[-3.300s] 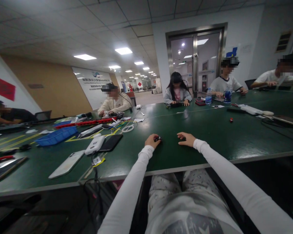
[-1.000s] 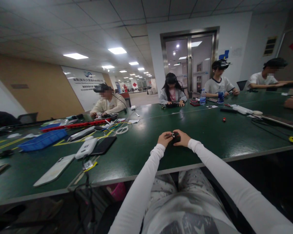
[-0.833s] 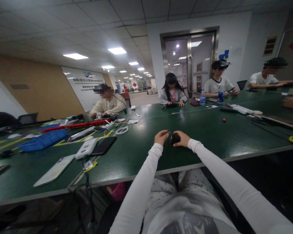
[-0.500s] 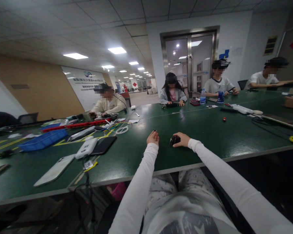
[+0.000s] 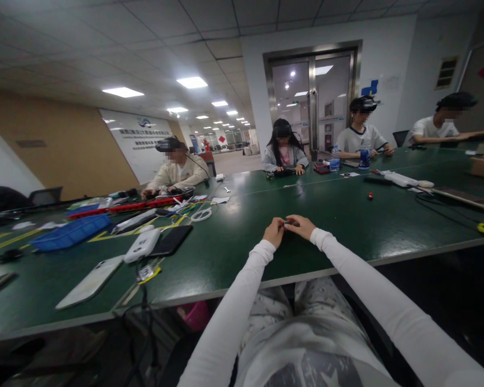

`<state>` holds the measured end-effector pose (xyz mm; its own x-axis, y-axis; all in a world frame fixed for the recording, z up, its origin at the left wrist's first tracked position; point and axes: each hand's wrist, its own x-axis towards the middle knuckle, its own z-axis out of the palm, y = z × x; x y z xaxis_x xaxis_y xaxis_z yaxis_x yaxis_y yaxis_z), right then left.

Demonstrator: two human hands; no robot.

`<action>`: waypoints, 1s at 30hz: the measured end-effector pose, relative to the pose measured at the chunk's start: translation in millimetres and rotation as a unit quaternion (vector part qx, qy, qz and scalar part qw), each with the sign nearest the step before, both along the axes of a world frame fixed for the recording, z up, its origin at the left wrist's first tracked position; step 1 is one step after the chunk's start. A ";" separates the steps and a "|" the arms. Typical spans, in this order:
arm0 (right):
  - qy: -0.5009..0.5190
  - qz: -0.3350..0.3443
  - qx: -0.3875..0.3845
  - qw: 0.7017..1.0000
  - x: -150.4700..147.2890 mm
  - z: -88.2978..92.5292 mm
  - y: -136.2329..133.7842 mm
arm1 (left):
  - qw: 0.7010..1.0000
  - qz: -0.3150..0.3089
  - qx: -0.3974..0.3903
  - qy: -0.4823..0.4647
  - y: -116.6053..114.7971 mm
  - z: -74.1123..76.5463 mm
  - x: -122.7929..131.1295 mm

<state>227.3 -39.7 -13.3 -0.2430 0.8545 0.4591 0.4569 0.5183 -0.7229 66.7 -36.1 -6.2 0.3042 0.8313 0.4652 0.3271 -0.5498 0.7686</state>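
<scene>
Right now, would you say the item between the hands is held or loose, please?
Held: the item is between the fingertips of the left hand and right hand, mostly hidden.

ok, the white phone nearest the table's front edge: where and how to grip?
I'd take the white phone by its long edges, toward the near end, coming from above: it lies flat, and the camera end sits close to a white device.

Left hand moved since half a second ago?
Yes: the left hand has moved rightward in the view, farther from the white phone lying on the table, and is now right beside the right hand.
</scene>
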 end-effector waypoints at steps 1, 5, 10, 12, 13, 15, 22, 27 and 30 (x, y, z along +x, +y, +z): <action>0.009 -0.011 0.003 1.000 0.3 1.3 -0.5 | 0.999 -0.002 0.012 0.029 -2.3 0.8 -0.2; 0.020 -0.044 0.013 0.999 1.6 4.7 -2.0 | 0.995 0.022 0.038 0.085 -5.9 7.9 -8.1; 0.013 -0.045 0.016 0.999 2.8 2.0 -1.3 | 0.984 0.133 0.038 0.114 1.4 18.9 -55.2; 0.012 -0.045 0.021 0.999 3.0 0.4 -0.8 | 0.965 0.213 0.026 0.150 4.9 23.3 -88.4; 0.011 -0.045 0.021 0.999 3.1 -0.3 -0.6 | 0.949 0.257 0.016 0.179 6.2 25.5 -107.2; 0.007 -0.044 0.020 0.999 3.4 -1.6 -0.6 | 0.909 0.347 -0.012 0.229 7.5 29.5 -146.6; -0.013 -0.039 0.007 0.999 5.4 -6.8 -1.1 | 0.847 0.480 -0.012 0.228 4.5 31.1 -243.2; -0.025 -0.042 0.004 0.999 6.7 -11.6 0.8 | 0.824 0.520 0.023 0.224 8.2 26.0 -258.3; -0.031 -0.040 0.002 0.999 6.6 -13.0 1.4 | 0.813 0.538 -0.001 0.222 11.2 23.5 -261.4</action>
<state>234.0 -38.2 -26.3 -0.2013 0.8704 0.4492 0.5413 0.4811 -0.6896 -194.7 -24.8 17.3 -0.4623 0.7274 0.5072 0.8638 0.2402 0.4428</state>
